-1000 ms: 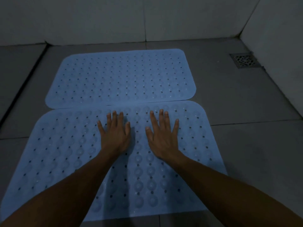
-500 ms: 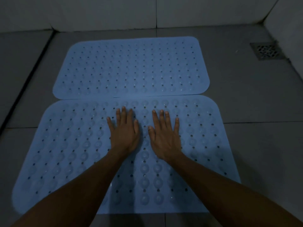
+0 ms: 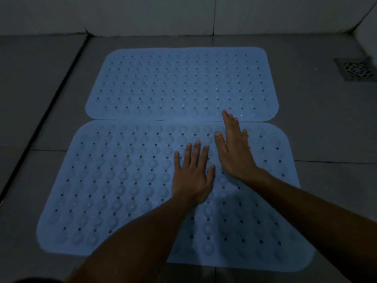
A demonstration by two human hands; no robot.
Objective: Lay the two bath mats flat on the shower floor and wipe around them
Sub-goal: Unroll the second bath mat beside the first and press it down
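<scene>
Two light blue perforated bath mats lie flat on the grey tiled shower floor, long edges meeting. The far mat (image 3: 181, 82) sits toward the back wall. The near mat (image 3: 114, 180) is under both my hands. My left hand (image 3: 192, 174) presses flat on the middle of the near mat, fingers straight and spread. My right hand (image 3: 234, 148) lies just right of it with straight fingers, its fingertips reaching over the seam onto the far mat's near edge.
A square metal floor drain (image 3: 357, 68) sits at the far right by the side wall. White tiled walls (image 3: 142, 13) close the back and right. A dark floor joint (image 3: 42, 119) runs diagonally along the left.
My right hand has slid forward and up across the near mat to the seam. The left hand stays pressed on the near mat. The view has shifted left, so the mats sit further right.
</scene>
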